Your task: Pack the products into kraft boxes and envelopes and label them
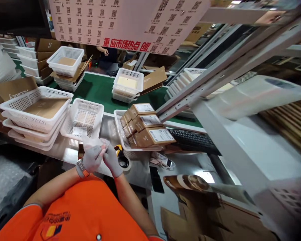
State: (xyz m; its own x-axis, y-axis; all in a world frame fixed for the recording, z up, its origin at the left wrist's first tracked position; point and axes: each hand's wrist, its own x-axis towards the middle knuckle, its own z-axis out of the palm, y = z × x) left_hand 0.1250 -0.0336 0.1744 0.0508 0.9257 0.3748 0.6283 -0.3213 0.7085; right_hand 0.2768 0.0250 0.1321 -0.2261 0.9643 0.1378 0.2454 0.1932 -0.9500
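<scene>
Both of my hands wear pale grey gloves and meet in front of my chest. My left hand (92, 158), with a watch at its wrist, has its fingers closed on a crumpled translucent plastic wrap (91, 142). Against it, my right hand (111, 159) pinches the same wrap from the other side. What the wrap contains is hard to make out. Just beyond the hands sits a white basket (100, 112) with a labelled item (79, 131) inside. A yellow and black tape dispenser (121, 157) lies right of my right hand.
Stacked white baskets (40, 127) stand at the left. A basket (117, 125) holds several labelled cartons (153, 135) to the right, near a black keyboard (193, 139). A phone (156, 179) lies below. Metal posts rise at the right; a green conveyor (97, 90) runs behind.
</scene>
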